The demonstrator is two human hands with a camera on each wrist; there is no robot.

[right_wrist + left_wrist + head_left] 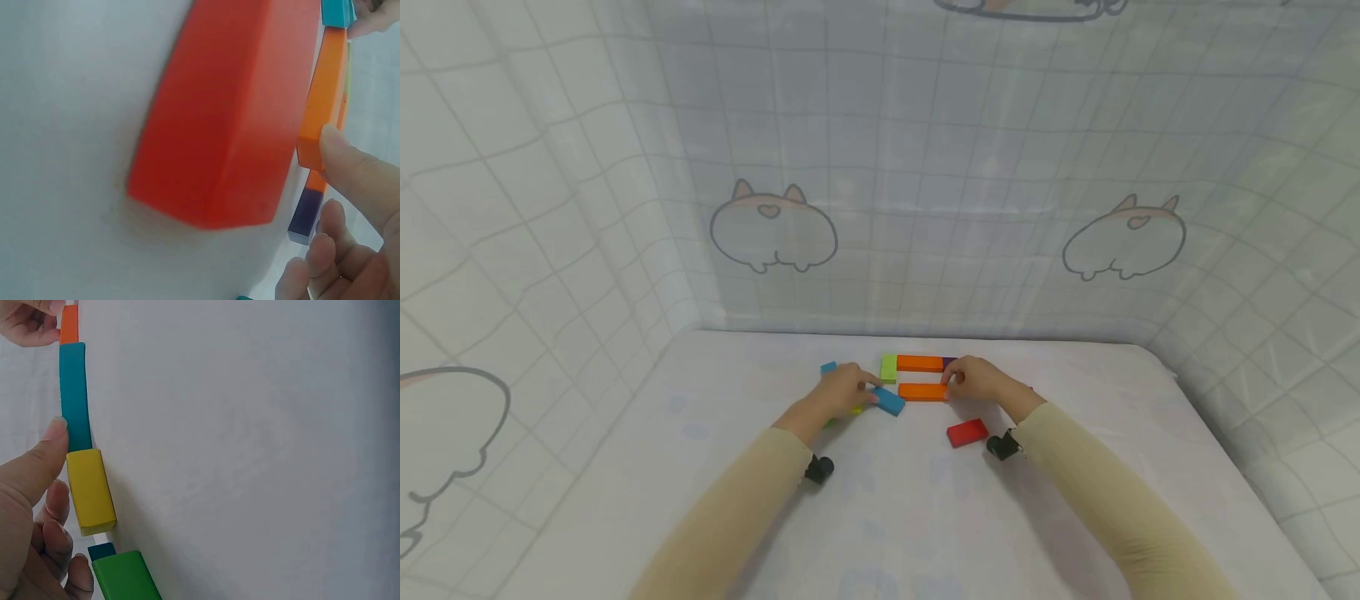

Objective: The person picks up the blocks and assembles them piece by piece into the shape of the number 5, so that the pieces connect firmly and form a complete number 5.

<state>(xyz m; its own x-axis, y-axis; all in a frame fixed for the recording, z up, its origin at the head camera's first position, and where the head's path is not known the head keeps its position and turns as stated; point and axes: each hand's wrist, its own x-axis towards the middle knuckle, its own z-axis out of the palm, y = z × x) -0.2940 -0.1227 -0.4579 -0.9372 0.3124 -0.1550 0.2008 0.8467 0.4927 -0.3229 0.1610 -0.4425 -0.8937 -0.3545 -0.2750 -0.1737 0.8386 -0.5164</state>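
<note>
Two bare hands are working over a white table (880, 517), and each one holds a block. With its thumb and finger, the left hand (837, 393) pinches a blue block (889, 401), which lies slantwise near the middle. The right hand (979, 379) also grips: its thumb and finger are closed on the right end of the nearer orange block (922, 392). These two blocks are almost end to end, but whether they touch, I cannot tell. Just behind, a farther orange block (920, 363) lies between a light green block (889, 369) at its left end and a purple block (306, 214) at its right. Close to the left hand are a yellow block (91, 490) and a green block (127, 576), both partly hidden from above. Nearer to the person, a red block (967, 432) lies by the right wrist, apart from the others.
</note>
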